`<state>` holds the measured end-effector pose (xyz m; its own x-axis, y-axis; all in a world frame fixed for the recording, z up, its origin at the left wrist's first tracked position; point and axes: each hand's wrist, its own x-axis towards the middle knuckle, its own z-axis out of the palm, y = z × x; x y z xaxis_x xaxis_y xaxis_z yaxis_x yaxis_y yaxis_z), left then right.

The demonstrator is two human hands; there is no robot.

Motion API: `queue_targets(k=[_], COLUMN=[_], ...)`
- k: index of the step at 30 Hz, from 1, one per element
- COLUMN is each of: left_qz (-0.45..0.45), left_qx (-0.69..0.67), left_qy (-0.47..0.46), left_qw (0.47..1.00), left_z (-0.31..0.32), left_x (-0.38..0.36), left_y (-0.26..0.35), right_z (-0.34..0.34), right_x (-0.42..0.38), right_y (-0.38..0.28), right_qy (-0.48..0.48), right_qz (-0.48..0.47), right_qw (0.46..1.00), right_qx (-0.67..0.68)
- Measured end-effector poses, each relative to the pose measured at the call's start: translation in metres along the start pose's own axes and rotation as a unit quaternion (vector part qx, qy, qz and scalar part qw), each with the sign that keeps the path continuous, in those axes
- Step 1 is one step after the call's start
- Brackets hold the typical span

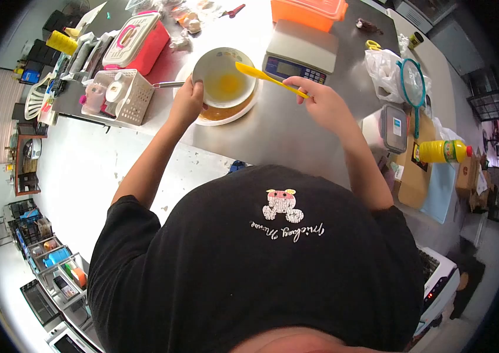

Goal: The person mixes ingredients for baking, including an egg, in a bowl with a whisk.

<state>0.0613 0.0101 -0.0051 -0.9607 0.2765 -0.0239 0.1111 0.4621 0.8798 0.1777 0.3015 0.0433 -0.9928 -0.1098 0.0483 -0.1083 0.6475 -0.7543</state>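
My left hand [189, 102] grips the near left rim of a white bowl [207, 65], which is tilted above a larger round dish [239, 117]. Some yellow liquid lies in the bowl, and brown contents show in the dish beneath it. A metal handle [169, 85] sticks out leftward by my left hand; what it belongs to is hidden. In my right hand [316, 101] is a yellow spatula [264, 75], its fingers closed round the handle end. The spatula's blade reaches over the bowl's right side.
A digital scale [303, 47] stands behind my right hand, with an orange container [311, 13] behind it. Leftward are a white basket [134, 105] and a pink-and-white box [149, 47]. Toward the right lie a plastic bag [381, 73], a lidded container [391, 128] and a yellow bottle [440, 151].
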Motion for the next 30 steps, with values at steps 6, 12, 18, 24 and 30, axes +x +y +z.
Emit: queue_targets(k=[6, 12, 18, 24, 30], left_qz=[0.098, 0.189, 0.264, 0.316, 0.275], left_qx=[0.263, 0.331, 0.340, 0.310, 0.303], left_qy=[0.065, 0.067, 0.095, 0.128, 0.147], left_qw=[0.957, 0.922, 0.898, 0.887, 0.901], left_z=[-0.027, -0.036, -0.037, -0.038, -0.043], left_x=[0.007, 0.013, 0.016, 0.022, 0.026], left_y=[-0.013, -0.023, -0.016, -0.009, -0.015], right_z=[0.028, 0.054, 0.054, 0.085, 0.073], right_x=[0.043, 0.064, 0.075, 0.079, 0.075], right_y=[-0.010, -0.014, -0.050, -0.035, -0.045], right_qy=[-0.036, 0.015, 0.093, 0.093, 0.153], right_qz=[0.033, -0.028, -0.006, 0.044, 0.015], right_qw=[0.998, 0.990, 0.982, 0.986, 0.981], right_qx=[-0.046, -0.135, -0.162, -0.130, -0.120])
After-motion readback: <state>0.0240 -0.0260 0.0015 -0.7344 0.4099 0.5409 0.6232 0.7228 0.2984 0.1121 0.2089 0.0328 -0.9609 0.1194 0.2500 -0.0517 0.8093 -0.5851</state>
